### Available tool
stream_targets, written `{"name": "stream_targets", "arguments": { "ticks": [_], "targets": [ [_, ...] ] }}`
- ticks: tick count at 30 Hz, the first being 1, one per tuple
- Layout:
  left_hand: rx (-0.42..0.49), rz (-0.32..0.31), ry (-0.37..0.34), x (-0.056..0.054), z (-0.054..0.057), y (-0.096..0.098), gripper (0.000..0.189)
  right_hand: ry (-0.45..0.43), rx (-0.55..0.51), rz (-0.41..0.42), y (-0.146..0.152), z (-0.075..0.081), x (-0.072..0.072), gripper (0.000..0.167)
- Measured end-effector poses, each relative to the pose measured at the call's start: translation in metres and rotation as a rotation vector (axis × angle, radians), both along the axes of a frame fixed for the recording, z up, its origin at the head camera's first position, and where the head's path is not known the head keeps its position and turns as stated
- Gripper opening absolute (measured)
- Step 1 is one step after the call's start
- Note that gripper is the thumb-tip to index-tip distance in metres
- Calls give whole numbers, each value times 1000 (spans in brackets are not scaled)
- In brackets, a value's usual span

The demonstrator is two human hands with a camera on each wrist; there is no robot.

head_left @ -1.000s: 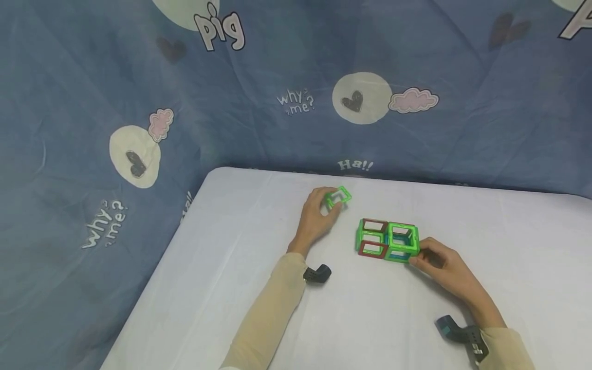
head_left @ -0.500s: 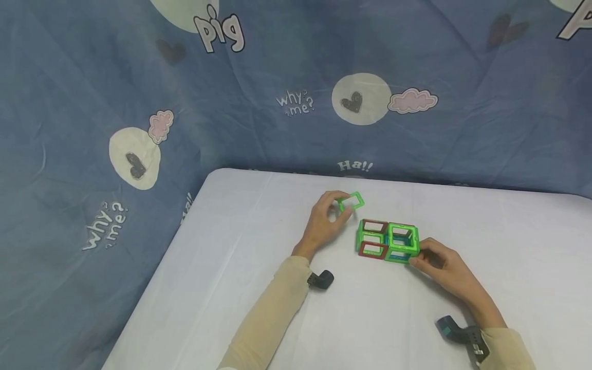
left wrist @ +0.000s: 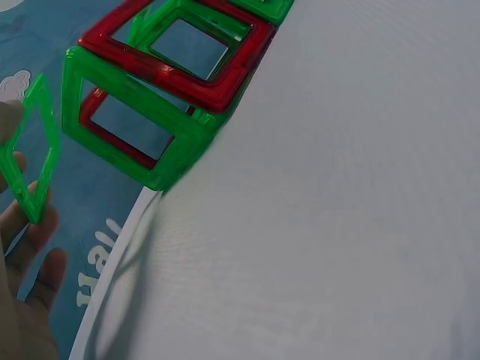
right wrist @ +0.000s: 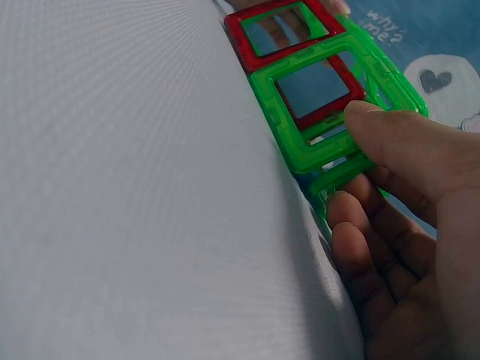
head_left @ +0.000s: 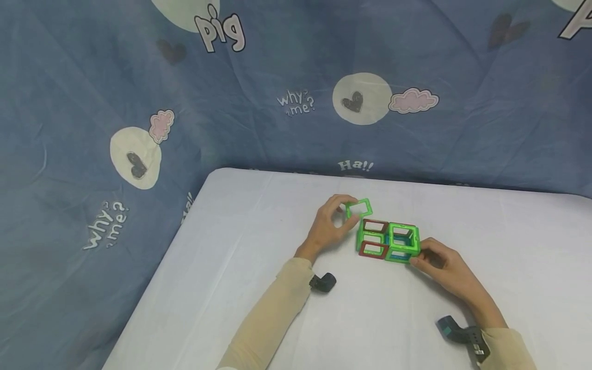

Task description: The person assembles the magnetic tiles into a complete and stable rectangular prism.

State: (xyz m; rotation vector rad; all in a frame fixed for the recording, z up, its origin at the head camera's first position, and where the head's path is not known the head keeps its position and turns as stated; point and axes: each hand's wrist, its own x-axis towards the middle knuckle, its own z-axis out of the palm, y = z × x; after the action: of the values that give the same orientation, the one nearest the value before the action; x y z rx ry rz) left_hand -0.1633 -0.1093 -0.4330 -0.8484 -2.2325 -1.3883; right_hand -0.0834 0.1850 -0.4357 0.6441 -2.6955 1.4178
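Note:
My left hand point(head_left: 327, 226) pinches a green square magnetic tile point(left wrist: 46, 142) by its edge, tilted, just off the far left corner of a block built from magnetic tiles point(head_left: 372, 250). Green and red square frames with open centres make up this block, two cubes side by side, and some blue shows inside the right one. At the block's right end my right hand point(head_left: 446, 267) holds the green cube, its thumb point(right wrist: 375, 124) on one green frame and fingers curled at the end face. In the left wrist view a gap separates the held tile from the block.
A white-covered table point(head_left: 361, 318) carries the block. Behind it and to the left hangs a blue printed cloth point(head_left: 259, 128), close to the table's far edge. A dark wrist device point(head_left: 458, 331) is strapped on the right wrist, another point(head_left: 324, 282) on the left.
My left hand has moved right and slightly nearer with the green tile, up to the block's far left corner. The right hand and the block have stayed in place.

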Motion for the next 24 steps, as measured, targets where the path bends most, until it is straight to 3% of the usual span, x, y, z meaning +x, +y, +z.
{"name": "stream_targets", "arguments": {
  "ticks": [9, 17, 24],
  "targets": [
    [15, -69, 41, 19, 25, 4, 36, 9, -14, 2, -1, 1, 0, 19],
    [-24, -94, 75, 12, 2, 12, 43, -11, -3, -8, 0, 0, 0, 17],
    [-69, -125, 149, 12, 0, 16, 44, -19, 10, -5, 0, 1, -1, 16]
  ]
}}
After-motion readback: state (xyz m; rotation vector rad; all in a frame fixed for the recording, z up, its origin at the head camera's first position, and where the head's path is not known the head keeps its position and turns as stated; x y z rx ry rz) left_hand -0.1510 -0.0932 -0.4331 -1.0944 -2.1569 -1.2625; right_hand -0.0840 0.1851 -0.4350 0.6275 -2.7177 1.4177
